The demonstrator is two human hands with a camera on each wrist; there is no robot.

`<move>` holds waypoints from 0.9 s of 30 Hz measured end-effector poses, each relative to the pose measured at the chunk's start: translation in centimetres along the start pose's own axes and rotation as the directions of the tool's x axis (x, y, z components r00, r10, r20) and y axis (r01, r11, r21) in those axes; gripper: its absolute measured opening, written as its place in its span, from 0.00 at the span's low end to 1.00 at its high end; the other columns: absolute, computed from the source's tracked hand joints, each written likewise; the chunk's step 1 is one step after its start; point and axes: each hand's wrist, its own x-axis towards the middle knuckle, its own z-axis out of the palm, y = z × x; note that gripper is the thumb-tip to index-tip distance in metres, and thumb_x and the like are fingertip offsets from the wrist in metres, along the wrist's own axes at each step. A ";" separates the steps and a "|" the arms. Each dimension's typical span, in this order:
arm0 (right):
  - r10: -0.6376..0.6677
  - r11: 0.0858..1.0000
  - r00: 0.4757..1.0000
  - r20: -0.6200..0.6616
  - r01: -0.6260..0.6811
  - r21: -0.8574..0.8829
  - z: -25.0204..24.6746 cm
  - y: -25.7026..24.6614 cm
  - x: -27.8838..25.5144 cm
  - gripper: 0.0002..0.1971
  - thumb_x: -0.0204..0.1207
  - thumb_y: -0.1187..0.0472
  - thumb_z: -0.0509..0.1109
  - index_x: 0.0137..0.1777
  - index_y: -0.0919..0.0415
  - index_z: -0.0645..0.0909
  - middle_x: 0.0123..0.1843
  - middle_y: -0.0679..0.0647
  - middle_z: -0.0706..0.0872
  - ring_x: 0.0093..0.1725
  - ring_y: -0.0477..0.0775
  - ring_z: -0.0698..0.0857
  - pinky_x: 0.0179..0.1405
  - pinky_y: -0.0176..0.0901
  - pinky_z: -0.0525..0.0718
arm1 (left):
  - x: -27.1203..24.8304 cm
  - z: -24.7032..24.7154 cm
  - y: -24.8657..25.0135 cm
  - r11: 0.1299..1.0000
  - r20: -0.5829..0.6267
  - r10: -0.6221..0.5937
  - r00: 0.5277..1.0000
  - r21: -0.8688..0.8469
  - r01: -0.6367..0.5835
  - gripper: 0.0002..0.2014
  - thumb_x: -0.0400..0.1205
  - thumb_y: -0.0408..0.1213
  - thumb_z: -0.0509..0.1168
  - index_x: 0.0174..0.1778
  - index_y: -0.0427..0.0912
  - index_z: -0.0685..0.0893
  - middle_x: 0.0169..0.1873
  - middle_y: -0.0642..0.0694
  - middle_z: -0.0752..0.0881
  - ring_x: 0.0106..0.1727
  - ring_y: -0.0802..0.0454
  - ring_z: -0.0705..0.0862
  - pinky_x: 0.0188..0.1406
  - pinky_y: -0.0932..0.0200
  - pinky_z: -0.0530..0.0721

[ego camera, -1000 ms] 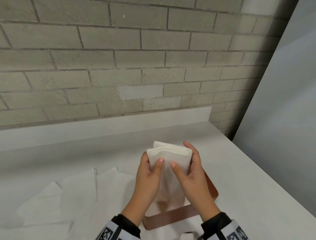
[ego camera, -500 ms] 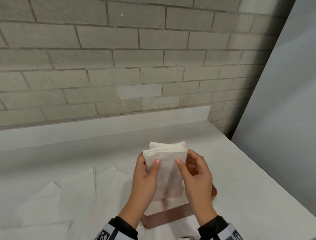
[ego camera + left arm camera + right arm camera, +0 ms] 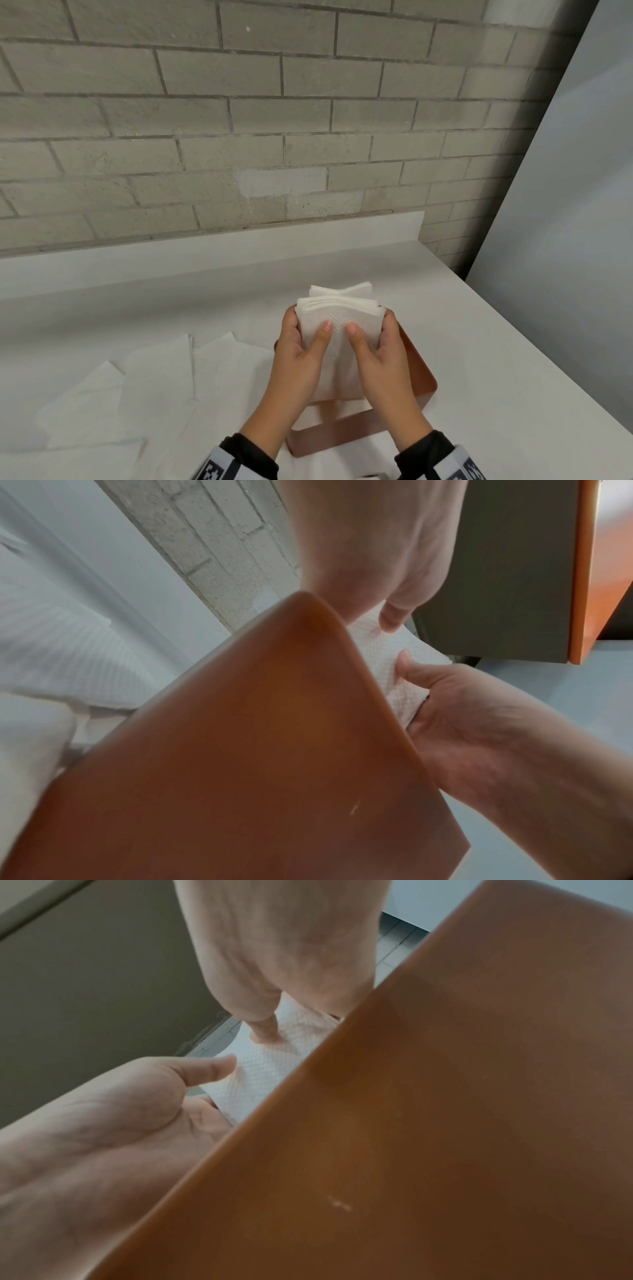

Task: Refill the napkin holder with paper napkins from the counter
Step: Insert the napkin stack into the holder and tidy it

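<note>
A stack of white paper napkins (image 3: 339,310) stands upright with its lower end inside the copper-brown napkin holder (image 3: 419,373) on the white counter. My left hand (image 3: 301,346) grips the stack's left side, thumb pressed on the front sheet. My right hand (image 3: 378,347) grips the right side the same way. In the left wrist view the holder's brown wall (image 3: 257,750) fills the front, with the napkins (image 3: 394,653) pinched behind it. The right wrist view shows the holder (image 3: 445,1123) and napkins (image 3: 260,1074) likewise. The stack's bottom edge is hidden.
Several loose napkins (image 3: 154,387) lie spread on the counter (image 3: 496,359) to the left of the holder. A low backsplash and brick wall (image 3: 274,137) run behind. The counter's right edge slants close to the holder, with a grey panel (image 3: 565,240) beyond.
My right hand came off to the side of the stack and now grips it again. The stack stands more upright and lower in the holder.
</note>
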 end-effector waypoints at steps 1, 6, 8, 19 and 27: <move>-0.001 1.000 1.000 0.031 0.001 0.012 0.2 -0.2 -0.1 0.11 0.78 0.65 0.69 0.55 0.52 0.75 0.51 0.52 0.85 0.47 0.37 0.85 0.44 0.25 0.80 | -0.1 0.1 0.1 1.000 0.014 0.006 1.000 0.010 -0.006 0.12 0.80 0.32 0.66 0.56 0.51 0.76 0.48 0.52 0.87 0.45 0.63 0.88 0.44 0.65 0.85; -0.004 0.999 0.996 0.092 -0.001 0.053 0.3 -0.9 -0.1 0.11 0.80 0.67 0.67 0.57 0.53 0.75 0.50 0.51 0.86 0.45 0.36 0.85 0.44 0.27 0.80 | 0.0 -0.1 0.7 0.999 0.014 0.015 1.000 0.039 -0.016 0.12 0.81 0.32 0.65 0.55 0.52 0.76 0.48 0.52 0.87 0.47 0.61 0.88 0.47 0.61 0.87; -0.004 0.998 0.998 0.064 0.000 0.060 0.1 -1.0 0.0 0.10 0.78 0.67 0.69 0.55 0.53 0.77 0.49 0.51 0.87 0.45 0.38 0.86 0.44 0.28 0.81 | 0.2 -0.4 0.9 1.000 -0.002 0.004 1.000 0.024 -0.004 0.10 0.82 0.33 0.65 0.55 0.51 0.78 0.50 0.48 0.87 0.50 0.54 0.87 0.51 0.55 0.87; 0.082 0.984 0.995 -0.064 -0.070 0.164 -0.7 -0.8 0.7 0.11 0.72 0.63 0.75 0.53 0.54 0.83 0.47 0.47 0.92 0.47 0.46 0.90 0.43 0.36 0.87 | 0.0 -0.7 1.4 0.999 0.013 -0.008 1.000 -0.037 0.009 0.11 0.83 0.35 0.63 0.59 0.47 0.84 0.51 0.50 0.91 0.54 0.52 0.88 0.55 0.55 0.86; -0.058 0.982 0.983 -0.172 0.087 0.167 0.4 -0.4 0.0 0.21 0.74 0.72 0.72 0.61 0.50 0.74 0.56 0.39 0.85 0.56 0.40 0.84 0.54 0.29 0.81 | -0.5 0.0 0.9 0.999 -0.069 0.033 0.997 0.018 -0.032 0.12 0.87 0.38 0.55 0.50 0.54 0.85 0.47 0.53 0.90 0.51 0.56 0.87 0.54 0.57 0.85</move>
